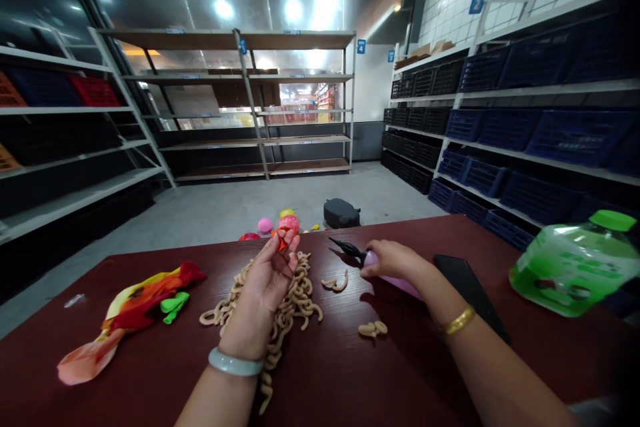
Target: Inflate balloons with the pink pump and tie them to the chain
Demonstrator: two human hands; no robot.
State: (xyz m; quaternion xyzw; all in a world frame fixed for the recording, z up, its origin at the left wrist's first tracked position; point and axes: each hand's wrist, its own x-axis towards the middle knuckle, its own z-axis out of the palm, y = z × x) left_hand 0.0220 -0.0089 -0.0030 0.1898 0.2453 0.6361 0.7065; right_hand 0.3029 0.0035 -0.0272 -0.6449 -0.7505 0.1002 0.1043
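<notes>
My left hand is raised palm-up above a heap of beige uninflated long balloons, its fingertips pinching a small red balloon. My right hand is closed round a pink balloon hand pump with a black nozzle, lying on the dark red table. The nozzle points toward the left hand but stays apart from the red balloon.
A limp multicoloured balloon and a green balloon lie at left. A green plastic bottle and a black flat object are at right. Inflated balloons and a dark bag sit on the floor beyond; shelving lines the walls.
</notes>
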